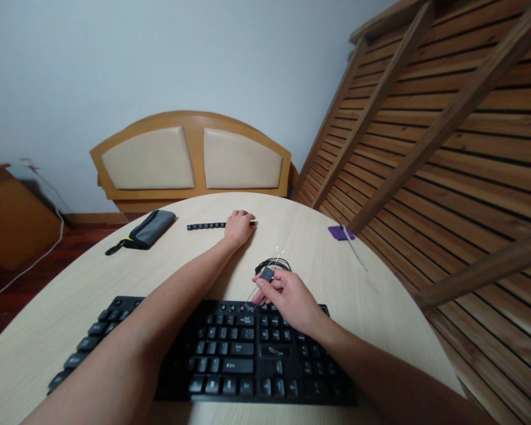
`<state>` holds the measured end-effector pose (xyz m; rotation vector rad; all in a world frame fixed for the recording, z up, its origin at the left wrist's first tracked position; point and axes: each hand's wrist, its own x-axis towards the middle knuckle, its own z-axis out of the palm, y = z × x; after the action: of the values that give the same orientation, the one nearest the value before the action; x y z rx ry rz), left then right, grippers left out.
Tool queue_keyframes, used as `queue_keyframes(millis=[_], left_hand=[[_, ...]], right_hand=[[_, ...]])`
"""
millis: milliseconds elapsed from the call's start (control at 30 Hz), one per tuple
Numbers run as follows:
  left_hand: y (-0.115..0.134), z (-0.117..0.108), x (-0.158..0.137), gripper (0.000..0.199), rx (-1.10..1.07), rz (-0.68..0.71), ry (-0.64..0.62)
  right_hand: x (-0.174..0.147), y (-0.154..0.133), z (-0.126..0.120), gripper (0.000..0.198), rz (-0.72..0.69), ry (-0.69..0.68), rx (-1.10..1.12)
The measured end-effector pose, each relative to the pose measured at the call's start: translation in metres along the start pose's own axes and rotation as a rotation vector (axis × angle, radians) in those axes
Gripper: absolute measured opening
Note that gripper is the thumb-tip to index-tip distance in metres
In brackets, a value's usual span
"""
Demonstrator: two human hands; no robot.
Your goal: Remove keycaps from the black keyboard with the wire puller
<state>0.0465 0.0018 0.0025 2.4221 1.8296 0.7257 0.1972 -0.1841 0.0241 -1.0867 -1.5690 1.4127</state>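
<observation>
My left hand (239,227) reaches across the table, fingers curled down at the right end of a row of black keycaps (206,225). A dark keycap (253,223) shows at its fingertips; the palm hides part of the row. In my right hand (287,295) is a wire keycap puller (266,274), gripped by its dark handle, with thin wire loops sticking out at both ends. Below both hands lies a black keyboard (239,366), partly covered by my forearms. Its left part has a dark area without visible keycaps. A coiled black cable (287,264) rests behind the right hand.
On the round pale table (380,342) lie a grey pouch (156,229) at the left and a purple item (338,232) with a white-handled tool (356,251) at the right. A headboard (194,118) stands behind; wooden slats (446,147) lean at the right.
</observation>
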Motion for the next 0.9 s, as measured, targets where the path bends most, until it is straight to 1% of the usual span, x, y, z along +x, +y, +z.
queue_keyframes(millis=[133, 233, 300, 400, 433, 467, 533, 567, 600, 667, 767, 867, 900], left_hand=[[0.014, -0.012, -0.005, 0.033, -0.113, 0.007, -0.001], [0.03, -0.025, -0.02, 0.028, -0.246, 0.003, -0.002], [0.04, -0.035, -0.04, 0.034, -0.351, 0.002, -0.022], [0.054, -0.054, -0.082, 0.054, -0.505, 0.009, -0.068], [0.057, -0.06, -0.096, 0.054, -0.669, -0.006, -0.116], [0.06, -0.065, -0.11, 0.05, -0.79, -0.018, -0.162], [0.064, -0.073, -0.133, 0.034, -0.927, 0.027, -0.271], [0.065, -0.076, -0.14, 0.029, -0.983, 0.044, -0.297], [0.065, -0.077, -0.146, 0.026, -1.025, 0.05, -0.293], [0.063, -0.077, -0.153, 0.024, -1.081, 0.04, -0.262], [0.055, -0.073, -0.155, 0.027, -1.101, -0.022, -0.218], [0.047, -0.07, -0.156, 0.031, -1.092, -0.083, -0.226], [0.044, -0.069, -0.156, 0.033, -1.089, -0.098, -0.236]], right_hand=[[0.001, -0.001, 0.0, 0.039, -0.01, 0.009, -0.001], [0.002, 0.0, -0.003, 0.038, -0.02, 0.021, -0.011], [0.002, 0.0, -0.006, 0.037, -0.031, 0.043, -0.045], [0.001, 0.001, -0.013, 0.034, -0.087, 0.067, -0.141], [0.001, 0.001, -0.014, 0.033, -0.113, 0.068, -0.177], [0.001, 0.001, -0.016, 0.031, -0.137, 0.068, -0.217], [0.0, 0.0, -0.016, 0.03, -0.176, 0.071, -0.306], [-0.001, -0.001, -0.016, 0.029, -0.193, 0.072, -0.35], [-0.001, -0.003, -0.016, 0.029, -0.207, 0.067, -0.389], [-0.004, -0.008, -0.017, 0.027, -0.231, 0.021, -0.441], [-0.009, -0.019, -0.025, 0.021, -0.257, -0.119, -0.551], [-0.014, -0.024, -0.035, 0.034, -0.283, -0.242, -0.721], [-0.015, -0.024, -0.038, 0.035, -0.289, -0.27, -0.758]])
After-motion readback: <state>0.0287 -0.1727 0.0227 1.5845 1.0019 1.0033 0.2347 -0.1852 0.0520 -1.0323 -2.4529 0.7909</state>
